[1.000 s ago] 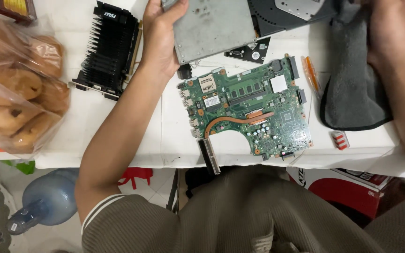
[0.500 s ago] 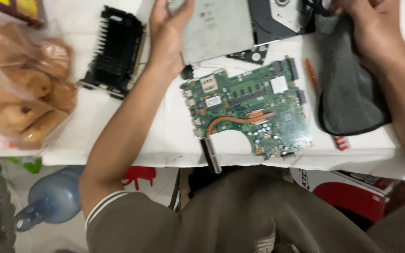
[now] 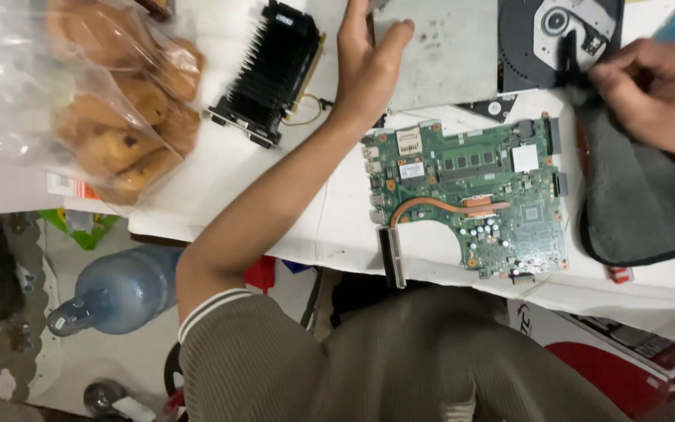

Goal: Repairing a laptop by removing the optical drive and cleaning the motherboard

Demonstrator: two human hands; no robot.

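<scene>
The left hand [image 3: 369, 66] lies flat on the left edge of a grey metal drive case [image 3: 443, 51] at the far side of the white tabletop [image 3: 220, 168], its fingers [image 3: 353, 23] stretched out and slightly apart, the thumb pressed onto the top of the case rather than closed around it. The case sits just above a green circuit board [image 3: 470, 203], and its right side carries an open black disc tray [image 3: 560, 39] with a round hub showing. The right hand [image 3: 658, 94] is at the right end of that tray, fingers drawn together as if pinching, at the spot where the tray meets a dark grey cloth [image 3: 638, 195]; whether they grip the cloth or the tray edge cannot be told. The cloth spreads flat on the tabletop just right of the circuit board, touching or nearly touching its edge. The circuit board lies face up near the front edge of the tabletop, with a copper pipe [image 3: 439, 207] curving across it to a small finned block hanging over the edge. To the left of the left hand rests a black finned card [image 3: 271, 74], tilted, and farther left a clear plastic bag of brown buns [image 3: 111, 101]. A small red piece [image 3: 619, 273] lies by the cloth's lower corner. Below the tabletop, on the floor, a blue water bottle [image 3: 115, 289] lies on its side.
</scene>
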